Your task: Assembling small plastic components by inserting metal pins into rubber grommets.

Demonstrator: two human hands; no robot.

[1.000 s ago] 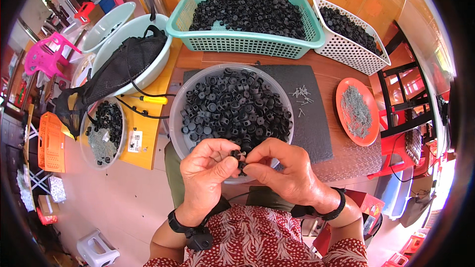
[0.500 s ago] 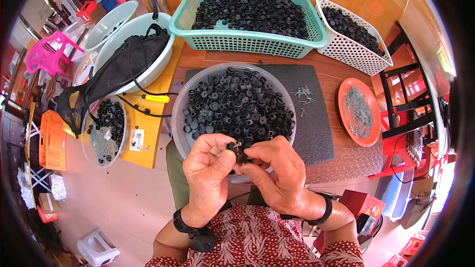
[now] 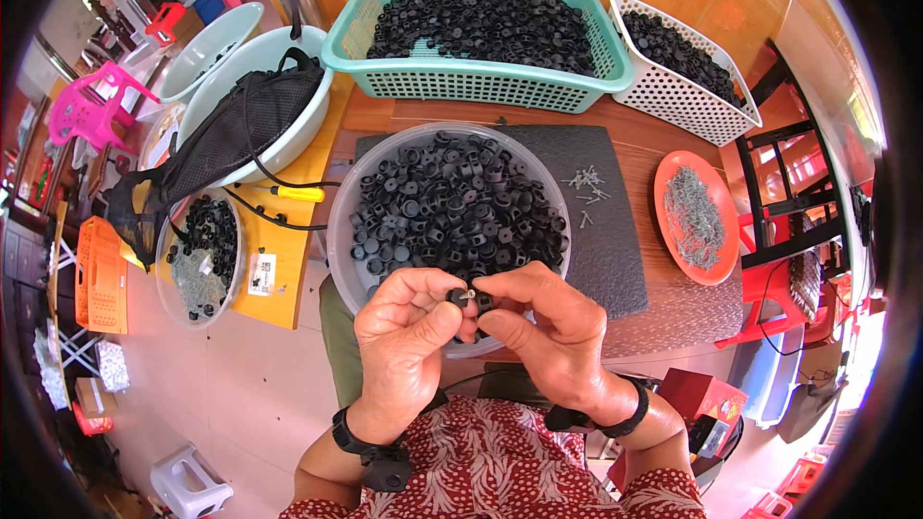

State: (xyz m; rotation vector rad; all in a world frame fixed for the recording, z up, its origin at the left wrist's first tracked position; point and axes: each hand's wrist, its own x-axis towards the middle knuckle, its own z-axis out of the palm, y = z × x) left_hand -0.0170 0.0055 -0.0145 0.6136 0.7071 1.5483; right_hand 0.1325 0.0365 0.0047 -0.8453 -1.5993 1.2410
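Over the near rim of a round clear plastic bowl (image 3: 336,229), my two hands meet at some small black plastic pieces. My left hand (image 3: 396,329) pinches a black plastic part (image 3: 458,297) between thumb and index finger. A short silvery screw (image 3: 471,294) shows at its right side. Thumb and index finger of my right hand (image 3: 553,332) close on another black plastic part (image 3: 485,303) beside it. Whether the two parts are joined, I cannot tell. Similar black plastic pieces (image 3: 457,197) fill the bowl.
Loose screws (image 3: 587,181) lie on a dark foam mat (image 3: 615,250); an orange plate (image 3: 663,216) holds many more. A green basket (image 3: 481,86) and a white basket (image 3: 687,106) of black parts stand behind. Left are a screwdriver (image 3: 298,194), a black mesh bag (image 3: 255,111) and a tub (image 3: 236,279).
My fingers have turned the black parts, so the screw points differently. My right hand has shifted slightly right, and its fingers are straighter. The view has moved a little.
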